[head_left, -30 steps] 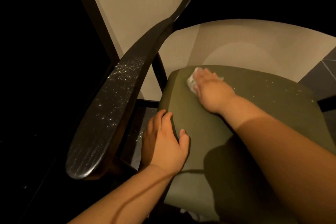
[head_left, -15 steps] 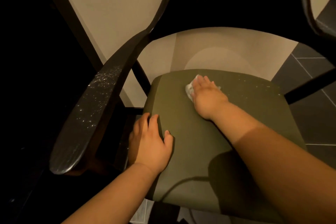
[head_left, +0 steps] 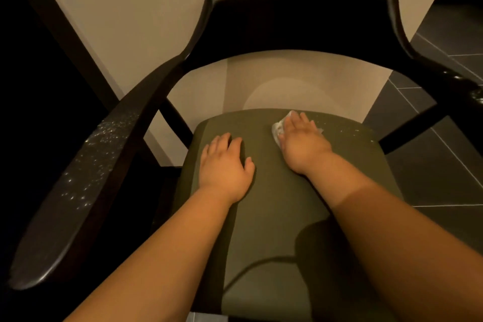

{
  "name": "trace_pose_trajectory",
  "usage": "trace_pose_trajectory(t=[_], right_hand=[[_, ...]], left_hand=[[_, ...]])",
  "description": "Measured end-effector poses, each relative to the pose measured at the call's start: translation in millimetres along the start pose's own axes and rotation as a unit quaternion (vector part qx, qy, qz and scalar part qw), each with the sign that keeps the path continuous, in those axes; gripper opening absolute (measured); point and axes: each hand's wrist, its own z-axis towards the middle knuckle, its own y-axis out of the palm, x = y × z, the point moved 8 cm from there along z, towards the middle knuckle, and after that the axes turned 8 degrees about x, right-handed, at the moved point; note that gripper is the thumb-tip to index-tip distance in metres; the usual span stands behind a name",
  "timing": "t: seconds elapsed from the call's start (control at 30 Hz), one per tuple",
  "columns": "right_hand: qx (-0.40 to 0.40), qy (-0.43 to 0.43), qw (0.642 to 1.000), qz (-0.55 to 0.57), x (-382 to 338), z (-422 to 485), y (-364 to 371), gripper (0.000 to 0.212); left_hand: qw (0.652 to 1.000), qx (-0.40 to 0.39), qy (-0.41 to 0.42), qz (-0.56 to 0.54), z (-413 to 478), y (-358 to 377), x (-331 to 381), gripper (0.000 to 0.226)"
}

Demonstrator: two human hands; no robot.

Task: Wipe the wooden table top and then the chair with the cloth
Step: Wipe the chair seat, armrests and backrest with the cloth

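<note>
- Head view: we're on the chair (head_left: 300,21) stage. No counter in sight, so I judge that part done.
- Right hand (head_left: 303,138), fingers straight and together, presses the cloth (head_left: 277,130) onto the far part of the seat (head_left: 282,204). Left hand (head_left: 224,165) rests spread beside it, holding nothing.
- Specks remain on the far-right seat and the left armrest (head_left: 86,165).
- The cloth is bunched under the palm, peeking out left; I cannot tell its long axis.

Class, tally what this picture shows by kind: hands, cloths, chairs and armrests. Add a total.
Hands: 2, left hand and right hand
Cloths: 1, white cloth under the right hand
Chairs: 1, armchair
Armrests: 2, left armrest and right armrest
Total: 6
</note>
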Motion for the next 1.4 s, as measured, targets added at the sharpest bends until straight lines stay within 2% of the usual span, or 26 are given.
trace_pose_trajectory(t=[0.1,0.3,0.37,0.5,0.57,0.6,0.67,0.77,0.83,0.93,1.0,1.03,1.1,1.13,1.2,1.3,1.4], right_hand=[[0.005,0.02,1.0,-0.003,15.6,9.9,-0.5,0.059],[-0.005,-0.06,0.998,0.023,-21.1,-65.2,5.0,0.06],[-0.008,-0.06,0.998,0.031,-13.1,-39.4,1.6,0.06],[-0.002,0.015,1.0,0.008,19.5,41.4,-5.2,0.059],[0.0,0.036,0.999,0.009,14.5,51.7,-6.9,0.057],[0.0,0.026,1.0,0.005,2.1,44.9,-8.1,0.055],[0.012,-0.055,0.998,-0.003,-34.6,11.8,-7.1,0.048],[0.006,-0.151,0.987,0.062,-58.8,-29.5,-1.0,0.055],[-0.012,-0.134,0.99,0.052,-38.9,-1.1,1.2,0.056],[-0.013,-0.03,0.999,0.01,3.7,64.8,3.1,0.053],[-0.017,0.003,1.0,0.001,1.8,83.7,2.2,0.048],[-0.013,-0.014,1.0,0.009,-15.7,83.8,2.8,0.043],[-0.003,-0.117,0.993,0.022,-73.1,67.3,5.9,0.035],[0.0,-0.17,0.985,0.032,-97.7,54.6,8.6,0.037],[-0.016,-0.207,0.976,0.064,-110.6,43.0,11.5,0.05],[-0.032,-0.136,0.989,0.049,-65.1,56.9,7.4,0.054],[0.001,-0.05,0.998,0.022,-19.9,66.9,-3.8,0.049]], left_hand=[[1.0,0.014,0.006,0.019,1.4,6.5,-0.4,0.066],[0.999,0.027,0.012,0.035,2.3,10.5,-0.8,0.069],[0.999,0.025,0.014,0.034,3.3,12.4,-1.4,0.07],[0.999,0.018,0.009,0.032,3.7,13.9,-2.0,0.069],[0.999,0.017,0.008,0.034,2.8,14.7,-2.6,0.069],[0.999,0.018,0.007,0.035,2.2,14.8,-3.1,0.07],[0.999,0.02,0.009,0.035,2.3,14.7,-2.8,0.072],[0.999,0.026,0.007,0.033,2.5,14.1,-1.5,0.074],[0.999,0.024,0.01,0.039,3.0,15.0,-1.0,0.072],[0.999,0.027,0.007,0.039,3.0,13.4,-1.1,0.071],[0.999,0.029,0.007,0.037,3.1,13.5,-1.6,0.07],[0.999,0.029,0.008,0.035,3.3,13.6,-1.8,0.07],[0.999,0.033,0.009,0.031,2.8,13.8,-1.9,0.07],[0.999,0.037,0.008,0.027,2.8,13.5,-1.9,0.071],[0.999,0.041,0.003,0.015,2.8,12.0,-2.8,0.073],[0.999,0.043,-0.003,0.007,2.3,11.4,-5.0,0.072],[0.999,0.038,-0.011,0.004,2.4,11.1,-5.4,0.069]])
